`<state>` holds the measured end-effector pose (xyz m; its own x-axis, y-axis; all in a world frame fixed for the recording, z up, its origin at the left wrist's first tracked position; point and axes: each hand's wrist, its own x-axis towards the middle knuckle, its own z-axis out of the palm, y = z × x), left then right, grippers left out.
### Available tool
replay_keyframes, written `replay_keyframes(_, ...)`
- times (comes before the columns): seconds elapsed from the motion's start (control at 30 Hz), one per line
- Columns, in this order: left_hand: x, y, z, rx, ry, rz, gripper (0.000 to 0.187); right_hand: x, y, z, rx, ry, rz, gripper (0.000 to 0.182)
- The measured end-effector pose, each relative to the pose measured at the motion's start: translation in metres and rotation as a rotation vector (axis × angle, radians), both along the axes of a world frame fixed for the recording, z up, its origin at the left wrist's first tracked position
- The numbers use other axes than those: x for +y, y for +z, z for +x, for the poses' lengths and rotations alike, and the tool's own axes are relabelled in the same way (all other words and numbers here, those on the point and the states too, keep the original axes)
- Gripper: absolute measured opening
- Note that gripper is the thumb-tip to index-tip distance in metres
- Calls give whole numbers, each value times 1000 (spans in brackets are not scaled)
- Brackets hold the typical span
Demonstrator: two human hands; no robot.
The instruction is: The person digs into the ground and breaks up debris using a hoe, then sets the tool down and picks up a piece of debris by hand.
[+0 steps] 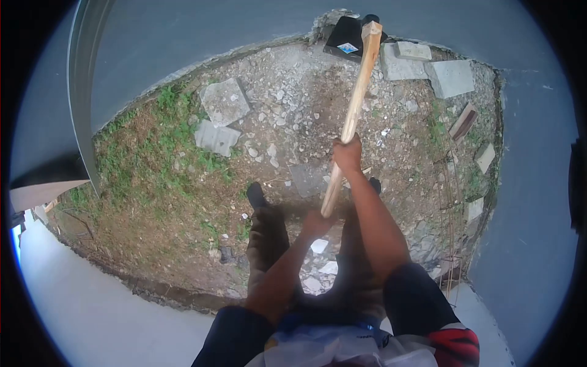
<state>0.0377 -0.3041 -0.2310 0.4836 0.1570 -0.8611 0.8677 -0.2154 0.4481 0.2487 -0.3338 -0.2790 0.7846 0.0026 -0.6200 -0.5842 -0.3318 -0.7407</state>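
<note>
Stony ground [287,70] across the centre, with weeds [125,165] at the left of the frame. Along the top and right, grey wall [538,153], close beyond the blade [341,40] of the hoe [354,110]. At upper right, pale slabs [452,78] just beside that blade, crowding its right side; two more well apart at upper left. Down the right side, smaller blocks [485,158] near the wall's foot. At centre, a flat grey slab [304,179] between dark shoes [256,194]. Hoe from centre to top centre, long axis running up the frame, leaning slightly right; blade end uppermost, pointing away from the body. Left hand [318,225] at the handle's [332,192] lower end, right hand [347,155] further up, fingers of both clenched round it. Contact between blade and ground: impossible to tell.
</note>
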Motion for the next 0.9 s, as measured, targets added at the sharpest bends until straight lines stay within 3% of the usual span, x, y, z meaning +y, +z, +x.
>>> replay_keyframes(0.03, -3, 0, 4, 43, 77, -30, 44, 8, -8, 20, 66, 43, -68, 25)
replay_keyframes(0.1, -18, 5, 6, 130, 232, -97, 39, 5, -16, -5, 210, 142, -174, 24)
replay_keyframes(0.13, -25, -7, -27, 82, 232, -52, 38, 8, -18, -11, 264, 179, -218, 25)
replay_keyframes(0.23, -26, 55, -86, 322, 183, -161, 38, -12, -20, -106, 374, 116, -244, 31)
replay_keyframes(0.3, -44, 74, -135, 411, 322, -185, 38, -22, 13, -150, 495, 136, -174, 29)
replay_keyframes(0.33, -48, 84, -154, 495, 241, -192, 39, -34, -6, -192, 436, 146, -128, 31)
replay_keyframes(0.37, -60, 72, -201, 429, 51, -137, 41, -42, 1, -215, 400, 133, -119, 32)
replay_keyframes(0.4, -68, 83, -223, 396, 6, -108, 42, -50, 8, -239, 364, 121, -110, 34)
replay_keyframes(0.47, -72, 80, -231, 302, -70, -34, 44, -49, 49, -228, 299, 63, -150, 38)
replay_keyframes(0.5, -70, 85, -223, 346, -58, -42, 46, -55, 47, -224, 471, -41, -21, 40)
replay_keyframes(0.57, -44, 108, -160, 380, 8, -145, 47, -50, 85, -178, 398, -103, 59, 34)
replay_keyframes(0.6, -42, 90, -150, 228, -46, -41, 48, -49, 85, -155, 375, -157, 144, 34)
replay_keyframes(0.63, -36, 73, -126, 163, -27, -101, 50, -44, 86, -123, 260, -151, 103, 33)
replay_keyframes(0.67, -18, 99, -64, 158, 10, -152, 49, -41, 74, -92, 159, -161, 77, 30)
replay_keyframes(0.7, -20, 59, -54, 21, -77, -35, 51, -41, 60, -58, 140, -152, 97, 37)
replay_keyframes(0.73, -9, 74, -11, -65, -30, -28, 53, -34, 53, -23, 169, -173, -6, 32)
replay_keyframes(0.77, -7, 50, 3, -161, -24, 0, 56, -32, 29, 10, 188, -156, -9, 28)
replay_keyframes(0.87, -18, 54, 9, 79, 134, -127, 54, -38, -20, -26, 431, -90, -124, 20)
replay_keyframes(0.9, -24, 55, -25, 77, 62, -32, 50, -34, -21, -31, 506, -79, -161, 18)
